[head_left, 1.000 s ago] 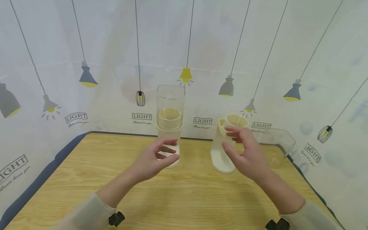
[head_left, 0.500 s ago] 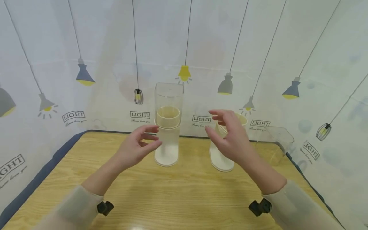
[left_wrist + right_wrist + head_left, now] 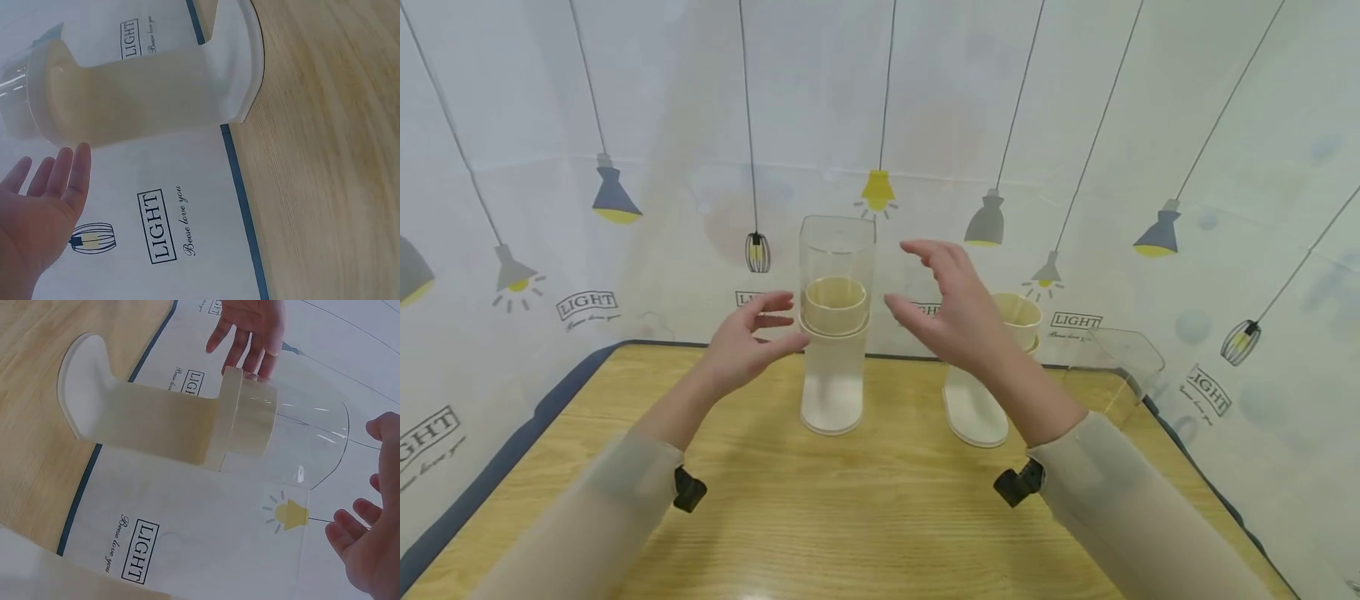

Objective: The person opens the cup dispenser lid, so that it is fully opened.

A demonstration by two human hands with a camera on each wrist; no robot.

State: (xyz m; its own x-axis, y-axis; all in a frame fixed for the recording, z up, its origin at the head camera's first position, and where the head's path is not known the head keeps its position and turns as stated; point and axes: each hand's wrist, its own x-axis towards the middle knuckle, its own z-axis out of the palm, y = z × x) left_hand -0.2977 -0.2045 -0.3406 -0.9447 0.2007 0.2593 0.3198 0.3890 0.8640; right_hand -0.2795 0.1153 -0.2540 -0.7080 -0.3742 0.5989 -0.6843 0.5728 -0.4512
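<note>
A cream stand [image 3: 832, 379] with a round collar and a flat foot stands upright on the table. Its top carries a clear, open-looking container [image 3: 837, 239], with a cream ring [image 3: 835, 310] visible inside. My left hand [image 3: 747, 346] is at the left of the collar, fingers spread and slightly bent; whether the fingertips touch it I cannot tell. In the left wrist view that hand [image 3: 47, 203] lies just beside the collar. Raised to the right of the container, my right hand [image 3: 953, 304] holds nothing. The right wrist view has this hand [image 3: 378, 531] apart from the container.
A second cream stand [image 3: 974, 408] is on the right, partly hidden by my right arm, without a clear container on top. Farther right, another clear container [image 3: 1120, 358] is on the wooden table [image 3: 820, 517]. A lamp-printed curtain [image 3: 700, 125] hangs behind the table edge.
Both hands have risen and moved left. The left hand has gone from in front of the left stand to beside its collar; the right hand has moved off the right stand toward the clear container.
</note>
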